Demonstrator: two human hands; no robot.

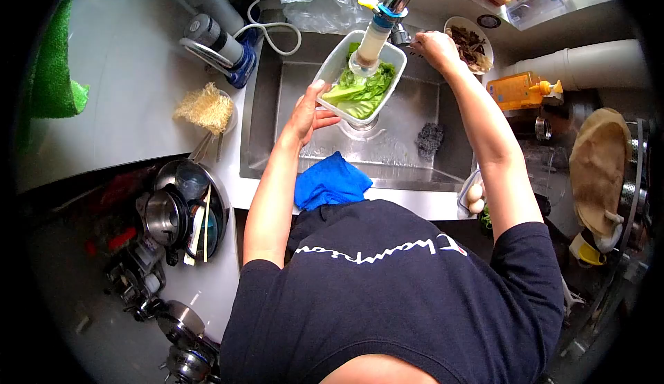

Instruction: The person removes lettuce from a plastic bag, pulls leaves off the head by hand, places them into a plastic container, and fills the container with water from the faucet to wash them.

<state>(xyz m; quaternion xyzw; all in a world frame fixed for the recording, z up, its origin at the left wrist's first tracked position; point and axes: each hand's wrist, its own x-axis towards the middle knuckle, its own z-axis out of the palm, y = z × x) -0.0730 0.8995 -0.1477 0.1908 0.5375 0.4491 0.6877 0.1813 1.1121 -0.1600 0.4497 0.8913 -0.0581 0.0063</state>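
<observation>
My left hand [308, 116] grips the near left side of a white plastic container [396, 73], thumb at the rim and fingers beneath. Green lettuce leaves [360, 92] lie inside it. The faucet [374, 41], with a filter-like spout attachment, reaches down into the container, over the leaves. To the right of the spout, my right hand [438, 51] has its fingers closed at the faucet's handle [401, 35]. The container is held above the sink [277, 132], slightly tilted.
A dark scrubber [429, 139] lies in the sink. A bowl of brownish scraps [472, 47] stands behind my right hand. Eggs [475, 197] sit by the right front edge, a blue cloth [332, 182] at the front. Dried noodles [205, 109] and stacked pots [166, 214] are left.
</observation>
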